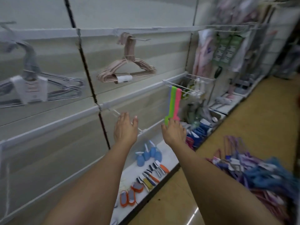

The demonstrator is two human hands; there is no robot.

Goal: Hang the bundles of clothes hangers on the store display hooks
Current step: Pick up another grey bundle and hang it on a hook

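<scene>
Bundles of clothes hangers sit in three places: a pink bundle (128, 69) hangs from a white display hook (139, 39) on the upper rail of the pale wall panel (48, 135), tied near its neck and wrapped with a white label at its lower bar; a grey bundle (40, 88) with a white card hangs further left on the same rail, blurred; and a loose heap of purple, pink and blue bundles (253, 172) lies on the yellowish floor (243, 114) at the lower right, also blurred. Both bare arms reach forward toward the lower rail. The left hand (125, 129) is spread with fingers straight, its grip released, and lies at a bare white hook (118, 113) that juts from that rail; whether it touches the wire I cannot tell. The right hand (174, 132) is likewise loose-fingered and holds nothing, its fingertips just at the bottom edge of green and pink plastic strips (174, 103) that hang from a wire rack (183, 89) to the right. Below the hands, a white bottom shelf (167, 153) carries blue spray bottles (149, 154), a row of small brushes (154, 174) and orange-edged scrubbers (129, 194). Further right along the aisle hang more packaged goods, too blurred to name.
</scene>
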